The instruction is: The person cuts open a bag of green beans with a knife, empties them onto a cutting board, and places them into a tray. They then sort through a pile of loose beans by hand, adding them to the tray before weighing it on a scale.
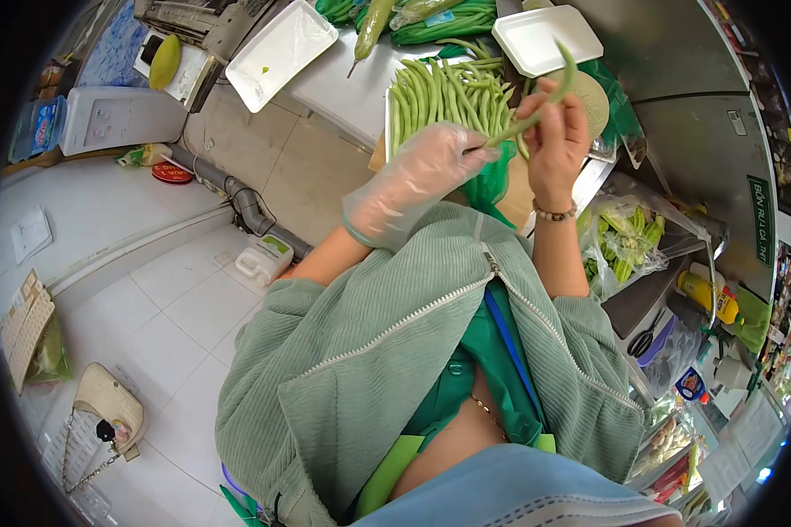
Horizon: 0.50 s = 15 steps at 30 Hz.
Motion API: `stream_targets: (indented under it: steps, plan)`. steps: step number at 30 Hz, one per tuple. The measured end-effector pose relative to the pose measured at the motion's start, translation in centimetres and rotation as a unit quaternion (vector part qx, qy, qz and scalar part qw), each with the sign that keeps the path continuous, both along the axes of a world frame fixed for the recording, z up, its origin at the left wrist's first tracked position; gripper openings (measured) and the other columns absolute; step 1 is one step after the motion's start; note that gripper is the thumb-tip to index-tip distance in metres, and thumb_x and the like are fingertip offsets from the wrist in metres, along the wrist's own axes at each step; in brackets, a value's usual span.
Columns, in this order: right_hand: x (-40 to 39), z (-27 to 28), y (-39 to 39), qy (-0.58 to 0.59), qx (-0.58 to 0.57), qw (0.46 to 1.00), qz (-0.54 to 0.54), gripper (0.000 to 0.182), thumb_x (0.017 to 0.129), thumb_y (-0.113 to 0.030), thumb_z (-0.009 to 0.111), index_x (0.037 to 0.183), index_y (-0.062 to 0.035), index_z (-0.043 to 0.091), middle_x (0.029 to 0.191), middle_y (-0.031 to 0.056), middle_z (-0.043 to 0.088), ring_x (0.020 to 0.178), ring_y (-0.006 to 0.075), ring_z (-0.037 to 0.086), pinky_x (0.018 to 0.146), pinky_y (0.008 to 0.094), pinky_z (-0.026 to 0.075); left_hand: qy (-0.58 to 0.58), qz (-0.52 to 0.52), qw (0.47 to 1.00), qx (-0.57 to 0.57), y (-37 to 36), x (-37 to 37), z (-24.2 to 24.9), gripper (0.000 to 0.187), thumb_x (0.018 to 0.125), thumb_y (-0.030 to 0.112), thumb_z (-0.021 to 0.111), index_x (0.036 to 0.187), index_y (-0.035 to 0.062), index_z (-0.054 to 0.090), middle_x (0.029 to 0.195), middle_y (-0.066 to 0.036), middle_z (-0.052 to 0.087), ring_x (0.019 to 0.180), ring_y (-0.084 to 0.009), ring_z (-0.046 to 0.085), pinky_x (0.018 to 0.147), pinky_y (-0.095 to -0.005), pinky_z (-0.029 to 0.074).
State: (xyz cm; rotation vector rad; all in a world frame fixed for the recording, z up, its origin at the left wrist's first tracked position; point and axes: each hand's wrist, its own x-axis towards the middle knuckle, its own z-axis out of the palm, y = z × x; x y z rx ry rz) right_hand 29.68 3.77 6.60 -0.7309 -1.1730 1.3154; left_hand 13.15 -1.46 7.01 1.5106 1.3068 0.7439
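Observation:
A long green bean [568,72] stretches between my two hands, its far end curving up past my fingers. My left hand [431,167], in a clear plastic glove, pinches its near end. My right hand [558,132], bare with a beaded bracelet at the wrist, grips the bean farther along with curled fingers. Just beyond my left hand lies a heap of green beans [448,92] lined up on a white tray [389,119]. Green plastic [494,180] hangs beneath my hands, in front of a tan board [518,193].
White foam trays [281,54] [549,39] lie at the back left and back right. A long green gourd [373,35] rests behind the beans. To the right are a bag of green vegetables [626,237], scissors [646,338] and a yellow bottle [707,294]. A white jug [264,259] stands on the floor.

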Motion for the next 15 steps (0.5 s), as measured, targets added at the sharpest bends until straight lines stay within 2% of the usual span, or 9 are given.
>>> stream_targets:
  steps: [3,5,6,9,12,15]
  plan:
    - [1.0,0.4,0.7,-0.019,0.004,0.999,-0.038,0.020,0.098,-0.017,0.051,0.106,-0.0008,0.060,0.079,0.0029,0.062,0.056,0.0016,0.042,0.048,0.0156,0.033,-0.011,-0.049,0.997,-0.058,-0.1,-0.9,0.4,0.030,0.091,0.022,0.061,0.080,-0.0049,0.063,0.056,-0.001,0.042,0.054,-0.0095,0.040,0.051,-0.0274,0.035]
    - [1.5,-0.1,1.0,-0.063,0.011,0.997,-0.042,0.020,0.098,-0.018,0.051,0.104,-0.0007,0.061,0.078,0.0030,0.063,0.054,0.0016,0.041,0.047,0.0157,0.032,-0.062,-0.063,0.993,-0.075,-0.5,-1.2,0.4,0.029,0.090,0.022,0.062,0.080,-0.0053,0.064,0.058,0.000,0.045,0.055,-0.0078,0.040,0.051,-0.0263,0.035]
    - [1.5,-0.3,1.0,-0.040,-0.004,0.999,-0.032,0.019,0.097,-0.017,0.052,0.102,-0.0010,0.061,0.078,0.0035,0.063,0.052,0.0017,0.040,0.046,0.0158,0.032,-0.088,-0.068,0.990,-0.083,-0.7,-1.2,0.2,0.029,0.090,0.021,0.063,0.080,-0.0055,0.064,0.059,0.000,0.046,0.056,-0.0070,0.040,0.051,-0.0258,0.035]
    - [1.3,-0.9,0.9,-0.001,-0.056,0.998,-0.029,0.018,0.097,-0.017,0.053,0.102,-0.0013,0.061,0.078,0.0037,0.063,0.052,0.0016,0.041,0.045,0.0159,0.031,-0.152,-0.001,0.980,-0.129,-1.5,-1.3,-1.1,0.026,0.088,0.020,0.065,0.081,-0.0051,0.066,0.062,0.001,0.054,0.058,-0.0055,0.044,0.053,-0.0238,0.037]
    - [0.7,-1.0,0.8,0.022,-0.048,0.998,-0.016,0.019,0.097,-0.018,0.054,0.104,-0.0016,0.060,0.078,0.0035,0.063,0.052,0.0012,0.041,0.045,0.0157,0.031,-0.154,0.014,0.978,-0.139,-1.8,-1.9,-1.1,0.023,0.086,0.019,0.067,0.084,-0.0037,0.069,0.067,0.001,0.059,0.061,-0.0052,0.049,0.057,-0.0223,0.041]
    - [0.5,-0.9,1.0,-0.004,-0.034,0.999,-0.012,0.019,0.097,-0.019,0.055,0.103,-0.0026,0.059,0.077,0.0035,0.063,0.052,0.0009,0.041,0.044,0.0151,0.030,-0.124,0.009,0.978,-0.166,-1.8,-2.6,-0.7,0.022,0.084,0.019,0.069,0.086,-0.0034,0.070,0.069,0.001,0.062,0.064,-0.0054,0.053,0.060,-0.0219,0.043]
